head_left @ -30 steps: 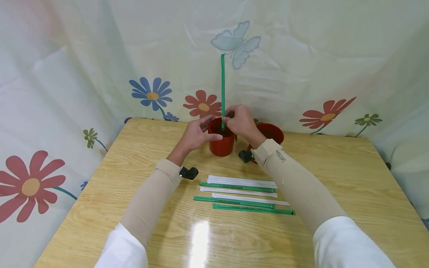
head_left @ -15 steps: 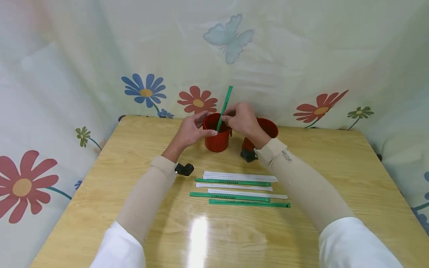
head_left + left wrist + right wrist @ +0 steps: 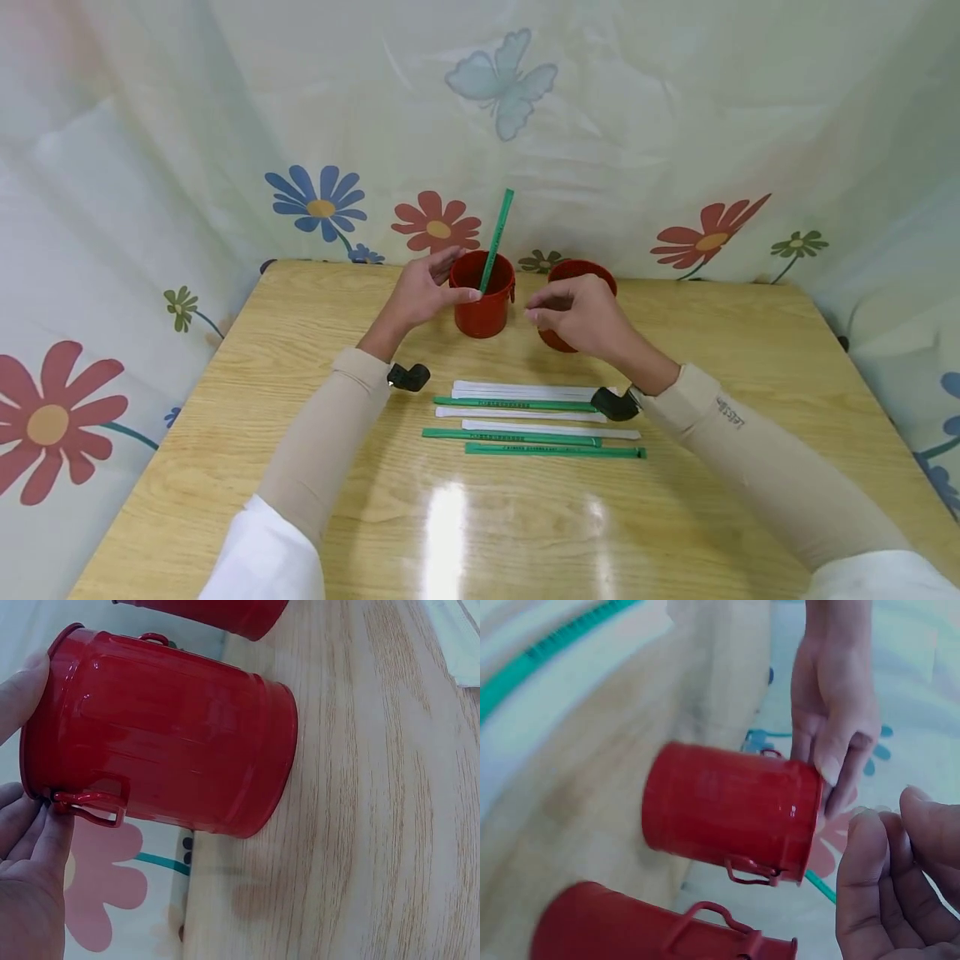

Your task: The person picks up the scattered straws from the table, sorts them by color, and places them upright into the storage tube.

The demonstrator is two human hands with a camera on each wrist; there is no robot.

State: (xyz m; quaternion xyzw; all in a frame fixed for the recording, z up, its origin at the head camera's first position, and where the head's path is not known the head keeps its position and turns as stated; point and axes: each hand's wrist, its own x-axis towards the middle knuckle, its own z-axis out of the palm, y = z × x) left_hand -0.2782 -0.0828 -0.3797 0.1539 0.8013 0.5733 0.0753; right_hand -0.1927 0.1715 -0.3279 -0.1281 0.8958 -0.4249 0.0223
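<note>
My left hand (image 3: 417,290) holds the rim of a red metal bucket (image 3: 482,320), thumb on the near side and fingers round the far side by its small side handle (image 3: 94,806). In that bucket a green paper-wrapped straw (image 3: 498,237) leans to the right, its upper part above the rim. Between this bucket and a second red bucket (image 3: 557,340) is my right hand (image 3: 585,315). Its fingers are loosely bent and nothing is between them. That hand partly covers the second bucket in the head view, so its contents cannot be seen.
In front of the buckets, white wrapped straws (image 3: 551,429) and green wrapped straws (image 3: 555,451) lie crosswise on the wooden table (image 3: 360,500). A flower-printed curtain (image 3: 637,125) hangs right behind the table's back edge.
The green straw was pinched upright by my right hand; it has dropped lower into the bucket and tilted. My right hand has let go and moved right and nearer. The left hand stays at the rim.
</note>
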